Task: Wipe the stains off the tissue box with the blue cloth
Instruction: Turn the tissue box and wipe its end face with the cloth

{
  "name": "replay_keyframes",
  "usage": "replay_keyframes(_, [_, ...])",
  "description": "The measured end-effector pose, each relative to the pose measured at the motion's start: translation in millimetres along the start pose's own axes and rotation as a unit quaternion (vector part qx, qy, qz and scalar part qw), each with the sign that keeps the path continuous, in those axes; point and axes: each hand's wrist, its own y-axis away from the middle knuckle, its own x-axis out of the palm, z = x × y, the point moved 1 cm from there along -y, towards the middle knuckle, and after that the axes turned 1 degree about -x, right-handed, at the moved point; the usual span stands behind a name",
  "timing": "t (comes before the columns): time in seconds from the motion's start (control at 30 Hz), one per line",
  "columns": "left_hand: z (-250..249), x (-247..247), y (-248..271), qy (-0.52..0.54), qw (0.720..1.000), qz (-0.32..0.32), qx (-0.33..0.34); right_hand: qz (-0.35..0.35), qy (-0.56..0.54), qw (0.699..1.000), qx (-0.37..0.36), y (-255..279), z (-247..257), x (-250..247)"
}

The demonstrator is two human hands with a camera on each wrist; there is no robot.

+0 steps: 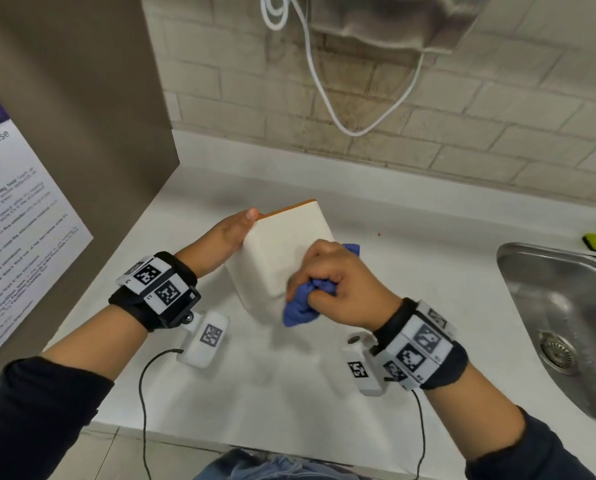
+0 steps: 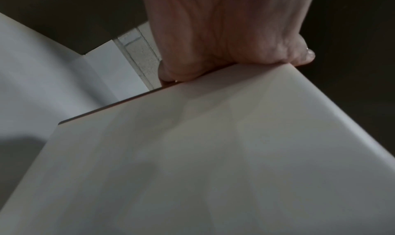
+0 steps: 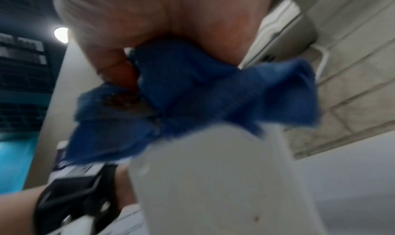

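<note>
The tissue box (image 1: 282,251) sits tilted on the white bench (image 1: 289,393), left of the steel sink (image 1: 559,327), its broad white face turned up and an orange edge at the far end. The left hand (image 1: 230,233) lies against the box's left side, with fingers hooked over the far edge in the left wrist view; this grip is wrapped round the box rim and steadies it. The right hand (image 1: 338,282) holds the blue cloth (image 1: 307,299) bunched in a closed fist, pressed on the box's near right corner.

Judgement: the box looks rigid, smooth-walled and light, so it is likely to slide or tip under rubbing pressure unless braced. The rim and far edge give the firmest hold. The flat faces appear slippery. The cloth is soft and limp and conforms to corners when wadded. In the right wrist view a small brown speck (image 3: 256,219) shows on the box wall below the cloth, so wiping does not look finished
</note>
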Motion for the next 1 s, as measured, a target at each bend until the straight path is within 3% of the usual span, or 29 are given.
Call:
replay_keyframes(0.03, [0, 0, 2, -0.001, 1.0, -0.001, -0.003, -0.004, -0.022, 0.999, 0.033, 5, -2, -10])
replay_keyframes(0.1, [-3, 1, 5, 0.0, 1.0, 0.002, 0.003, -0.085, -0.116, 0.985, 0.094, 11, -7, -26])
replay_keyframes(0.17, [-3, 3, 4, -0.003, 1.0, 0.014, 0.009, -0.195, -0.195, 0.958, 0.084, 8, -8, -36])
replay_keyframes(0.23, [-1, 4, 4, -0.007, 1.0, 0.022, 0.004, -0.245, -0.197, 0.949, 0.041, -3, -2, -34])
replay_keyframes(0.4, [-5, 7, 8, -0.01, 1.0, 0.005, 0.011, -0.174, 0.039, 0.983, -0.039, -33, 10, 8])
replay_keyframes(0.53, [-7, 3, 8, 0.004, 1.0, 0.015, 0.024, -0.141, 0.04, 0.987, -0.071, -34, 5, 21])
replay_keyframes(0.73, [5, 3, 4, 0.02, 1.0, 0.012, -0.005, -0.031, 0.055, 0.99, -0.123, -8, -1, 16])
replay_keyframes(0.87, [8, 1, 4, 0.002, 1.0, 0.012, -0.009, -0.001, 0.095, 0.991, -0.093, 13, -9, -2])
replay_keyframes(1.0, [3, 1, 8, 0.0, 1.0, 0.01, -0.004, -0.076, 0.147, 0.986, -0.003, 22, -24, -37])
